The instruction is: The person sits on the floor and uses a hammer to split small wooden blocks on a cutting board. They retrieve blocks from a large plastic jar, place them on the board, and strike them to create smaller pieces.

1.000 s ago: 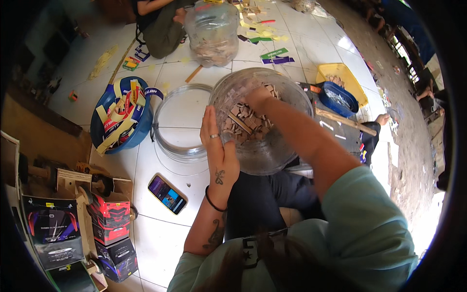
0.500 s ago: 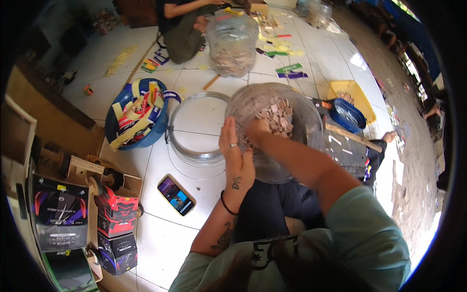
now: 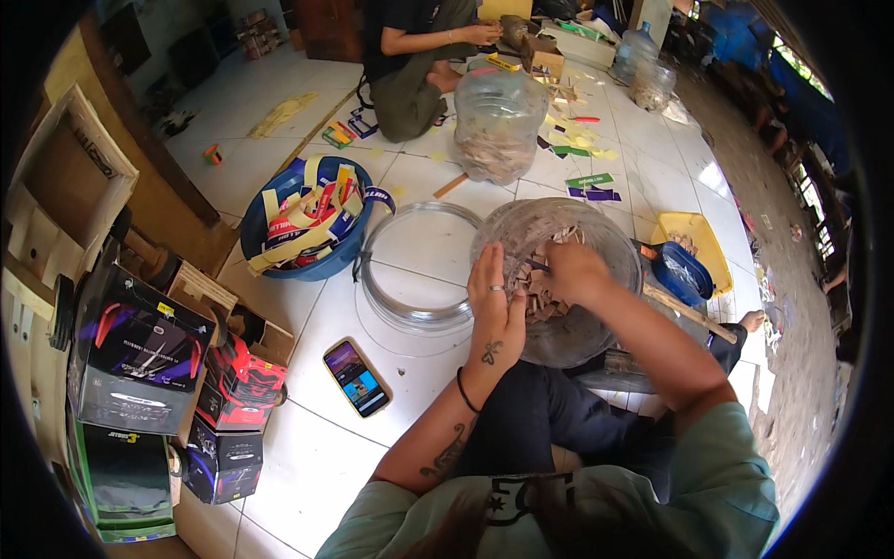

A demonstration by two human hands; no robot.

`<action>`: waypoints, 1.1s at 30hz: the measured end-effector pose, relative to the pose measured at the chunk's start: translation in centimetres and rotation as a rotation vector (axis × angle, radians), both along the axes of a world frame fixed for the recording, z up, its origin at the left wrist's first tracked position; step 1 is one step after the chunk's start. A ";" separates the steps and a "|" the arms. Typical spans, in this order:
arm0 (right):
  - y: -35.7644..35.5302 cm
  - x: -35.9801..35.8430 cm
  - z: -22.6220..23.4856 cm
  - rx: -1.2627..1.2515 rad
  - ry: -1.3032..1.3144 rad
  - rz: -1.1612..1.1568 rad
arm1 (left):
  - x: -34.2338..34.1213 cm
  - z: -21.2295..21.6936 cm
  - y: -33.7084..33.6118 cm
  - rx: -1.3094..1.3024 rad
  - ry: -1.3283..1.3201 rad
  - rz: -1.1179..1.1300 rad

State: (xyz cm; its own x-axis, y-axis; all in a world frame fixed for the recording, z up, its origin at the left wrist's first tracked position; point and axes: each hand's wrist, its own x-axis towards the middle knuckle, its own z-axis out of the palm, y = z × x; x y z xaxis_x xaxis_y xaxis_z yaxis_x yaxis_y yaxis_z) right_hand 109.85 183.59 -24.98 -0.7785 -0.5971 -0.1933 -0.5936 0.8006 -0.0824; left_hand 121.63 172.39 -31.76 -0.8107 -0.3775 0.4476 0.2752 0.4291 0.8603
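In front of the person's folded legs (image 3: pixel 568 405), in the head view, sits a round, see-through plastic tub (image 3: pixel 616 279) with a wide mouth, and inside it lies a heap of small brown chips (image 3: pixel 543 306). The relation that seems to count most is between this heap and the two hands: the chips lie between them, with the tub's wall parting the left one from the heap.

The right hand (image 3: pixel 573 272) is the nearer. It reaches over the rim from the lower right, its forearm slanting away and to the left, and its fingers bend down among the chips at the heap's right side. The fingertips are hidden there, so I cannot tell whether they pinch a chip or only rest in the pile.

The left hand (image 3: pixel 496 306) lies flat along the tub's left side, fingers straight and pointing away from the body, gripping nothing that shows. The chips are just to its right, across the wall.

The heap has no single long axis; its pieces face many ways. The tub's mouth looks round, and whether the tub leans cannot be judged from here.

Left of the tub, a coil of wire (image 3: pixel 419 317) lies near it on the tiled floor (image 3: pixel 321 466); to its right, well past the right hand, is a small blue dish (image 3: pixel 684 272) beside a yellow tray (image 3: pixel 719 259).
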 end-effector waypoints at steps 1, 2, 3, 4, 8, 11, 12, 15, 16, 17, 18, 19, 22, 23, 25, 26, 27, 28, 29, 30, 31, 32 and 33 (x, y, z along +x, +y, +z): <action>1.9 1.3 2.6 -0.044 0.031 0.022 | 0.0 0.0 0.0 0.010 0.018 -0.007; 3.7 2.2 5.5 -0.035 -0.001 0.068 | 0.1 -0.1 -0.1 0.001 0.018 -0.011; 5.7 3.2 8.5 -0.059 -0.061 0.109 | 0.0 -0.2 -0.2 -0.013 0.034 -0.016; 7.7 3.8 11.9 -0.110 -0.158 0.214 | 0.0 -0.3 -0.2 -0.022 0.047 -0.018; 8.9 2.9 19.8 -0.021 -0.512 0.536 | 0.3 -0.8 0.0 -0.020 0.039 -0.001; 1.1 -3.0 18.6 0.264 -0.845 0.524 | 0.4 -0.8 0.3 -0.010 0.030 0.008; -2.5 -5.1 17.7 0.260 -0.672 0.579 | 0.4 -0.8 0.3 -0.007 0.018 0.011; -14.5 -10.1 16.0 -0.183 -0.286 0.462 | 0.4 -0.5 0.2 -0.019 0.016 0.019; -17.8 -10.3 14.8 -0.404 -0.218 0.210 | 0.3 -0.5 0.3 -0.018 0.020 0.019; -20.8 -9.9 14.0 -0.556 -0.068 0.044 | 0.2 -0.5 0.4 -0.020 0.024 0.018; -22.3 -9.5 13.6 -0.517 0.271 -0.095 | 0.2 -0.4 0.4 -0.022 0.025 0.017; -22.3 -9.1 13.4 -0.554 0.252 0.070 | 0.2 -0.4 0.3 -0.016 0.009 0.016; -18.3 -5.0 11.6 -0.578 0.119 0.434 | 0.2 -0.5 0.4 -0.005 0.001 0.009; -15.1 -3.7 11.2 -0.634 0.103 0.608 | 0.1 -0.5 0.3 -0.010 -0.006 0.006; -8.3 -1.6 11.6 -0.398 -0.228 0.809 | 0.0 -0.6 0.3 -0.020 0.014 0.002; -5.2 -0.6 11.8 -0.266 -0.425 0.875 | -0.1 -0.5 0.2 -0.030 0.013 -0.002; -2.9 -0.1 11.8 -0.004 -0.552 0.853 | -0.2 -0.5 0.2 -0.036 0.020 -0.002; -0.9 0.3 11.4 0.145 -0.710 0.938 | -0.4 -0.5 0.2 -0.033 0.040 0.003; -0.1 0.8 9.8 0.309 -0.697 0.830 | -0.5 -0.4 0.2 -0.032 0.024 0.005; 0.1 0.8 7.8 0.388 -0.650 0.744 | -0.5 -0.4 0.3 -0.026 0.015 0.008; -0.3 0.8 5.2 0.452 -0.451 0.619 | -0.5 -0.4 0.3 -0.024 0.012 0.009; -1.0 0.4 2.6 0.538 -0.270 0.495 | -0.5 -0.4 0.3 -0.047 0.004 0.017; -2.1 -0.8 0.2 0.552 -0.159 0.408 | -0.6 -0.4 0.3 -0.071 0.007 0.027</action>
State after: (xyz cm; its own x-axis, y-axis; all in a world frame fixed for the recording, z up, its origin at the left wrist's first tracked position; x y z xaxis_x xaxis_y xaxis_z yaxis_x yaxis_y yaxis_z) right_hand 109.08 181.53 -24.81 -0.4502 -0.6172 -0.6453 -0.8700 0.4660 0.1613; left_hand 121.07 172.69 -32.14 -0.7971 -0.3664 0.4799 0.2688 0.4964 0.8254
